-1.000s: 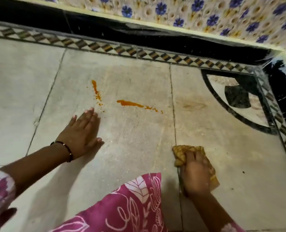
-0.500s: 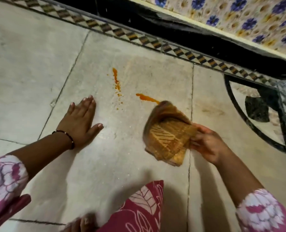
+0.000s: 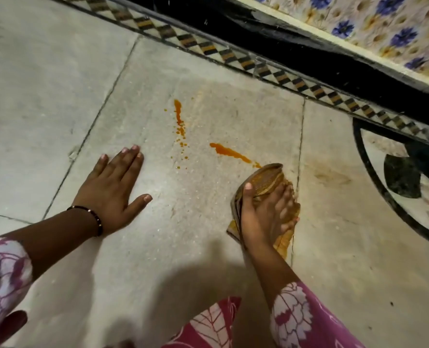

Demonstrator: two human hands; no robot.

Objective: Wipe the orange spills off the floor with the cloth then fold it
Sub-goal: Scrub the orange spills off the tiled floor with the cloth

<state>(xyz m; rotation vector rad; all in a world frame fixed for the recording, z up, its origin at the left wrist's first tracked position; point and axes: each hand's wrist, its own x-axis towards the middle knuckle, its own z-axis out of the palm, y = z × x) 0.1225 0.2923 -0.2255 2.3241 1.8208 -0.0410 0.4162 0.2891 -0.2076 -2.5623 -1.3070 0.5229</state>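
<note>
Two orange spills mark the pale stone floor (image 3: 57, 79): a thin streak with droplets (image 3: 178, 119) and a longer smear (image 3: 229, 152) to its right. My right hand (image 3: 263, 217) presses a bunched tan cloth (image 3: 266, 178) flat on the floor, its front edge touching the right end of the smear. My left hand (image 3: 113, 189) lies flat with fingers spread on the floor, left of the droplets, holding nothing. A dark bangle circles that wrist.
A chequered tile border (image 3: 233, 56) and a black skirting (image 3: 308, 54) run along the far wall, under floral tiles (image 3: 384, 28). A black curved inlay (image 3: 409, 177) sits at right. My pink patterned garment (image 3: 208, 327) fills the lower edge.
My right hand lifted the cloth from the near floor, swung it forward through the air and set it down at the right end of the smear. The left hand stayed planted.
</note>
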